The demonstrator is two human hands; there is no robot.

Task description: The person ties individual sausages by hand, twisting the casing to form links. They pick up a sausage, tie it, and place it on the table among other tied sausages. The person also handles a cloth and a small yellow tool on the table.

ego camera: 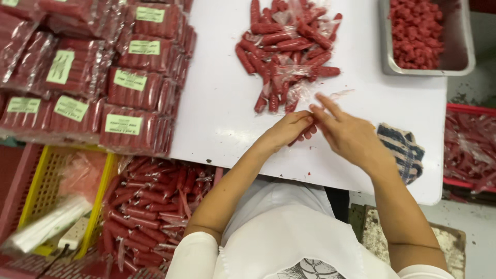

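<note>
Red sausage sticks in clear wrap (pixel 302 135) lie on the white surface (pixel 217 103) under both hands. Left hand (pixel 287 129) pinches them; right hand (pixel 346 132), fingers spread, should steady the film. Loose heap (pixel 287 51) sits at twelve o'clock.

I see a smooth, matt white table top (pixel 222 108). On it, far from me, the red sausage sticks (pixel 287 49) sit in thin, glossy clear plastic wrap. Far right, the tray (pixel 460 62) looks like dull brushed metal. The stacked packs (pixel 129 88) on the left are shiny film with matt green paper labels. The checked cloth (pixel 405 150) on the right looks woven and soft.
</note>
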